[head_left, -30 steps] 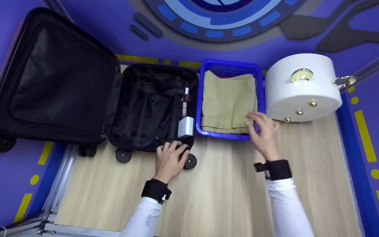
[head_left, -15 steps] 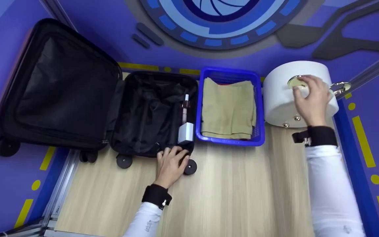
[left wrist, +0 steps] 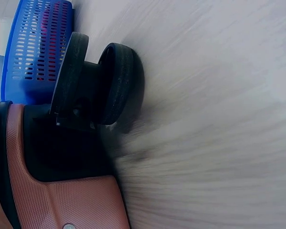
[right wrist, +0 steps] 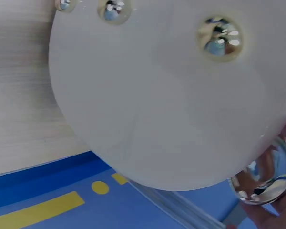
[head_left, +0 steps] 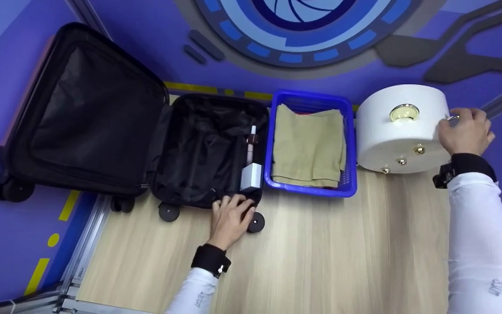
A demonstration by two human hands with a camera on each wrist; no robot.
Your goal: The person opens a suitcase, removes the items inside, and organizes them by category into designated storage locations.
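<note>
An open black-lined suitcase [head_left: 214,148] lies at the left, its lid [head_left: 98,122] tilted up. My left hand [head_left: 230,220] grips the suitcase's front rim beside a black wheel [head_left: 256,222]. The left wrist view shows the pink ribbed shell [left wrist: 81,200] under that hand. Inside, at the right, are a slim tube-like item with a white tip [head_left: 250,150] and a small pale box [head_left: 251,176]. At the far right, my right hand [head_left: 466,133] holds the shiny ring handle [right wrist: 264,174] on the side of a white rounded case [head_left: 401,126]. Its fingers partly cover the handle.
A blue plastic basket [head_left: 311,191] with folded khaki cloth [head_left: 310,146] stands between suitcase and case. Something red peeks out behind the cloth. Gold ball feet [head_left: 419,149] stick out from the case. Purple-blue walls [head_left: 155,56] border the wooden tabletop [head_left: 316,253].
My right hand has moved from the basket's right edge, across the white case, to its side ring handle. The left hand stays on the suitcase rim. The view has shifted slightly.
</note>
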